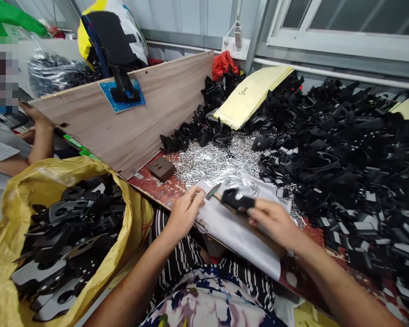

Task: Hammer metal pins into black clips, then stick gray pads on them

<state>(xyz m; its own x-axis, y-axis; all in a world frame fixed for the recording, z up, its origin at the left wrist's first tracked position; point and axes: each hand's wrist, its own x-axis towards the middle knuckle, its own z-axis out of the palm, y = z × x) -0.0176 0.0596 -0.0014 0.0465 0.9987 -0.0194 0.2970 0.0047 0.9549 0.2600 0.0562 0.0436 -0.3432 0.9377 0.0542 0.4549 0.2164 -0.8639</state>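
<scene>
Black piece held low over a pale sheet, its far end toward the left hand

The black piece point(236, 200) is above the pale sheet at the table's near edge, its long axis slanting from upper left, by the left hand, down to lower right. It is matte and chunky, with a whitish patch on top. The right hand point(274, 222), slightly blurred, pinches its lower-right end. From the other end juts the narrow greenish metal head of a hammer-like tool point(213, 191), set crosswise on a tan handle; whether the right hand grips this too, I cannot tell. The left hand point(187, 209) has its fingers bent and tips bunched just beside that head; whether they pinch anything is unclear.

The sheet point(231, 227) is smooth and grey-white. Beyond it spread shiny, slender metal pins point(211, 159), with a boxy brown block point(162, 169) to their left on the scuffed red tabletop point(153, 184). A grained wooden board point(150, 104) stands behind. Black parts point(327, 131) heap up at right; a crinkled yellow sack point(136, 213) bulges at left.
</scene>
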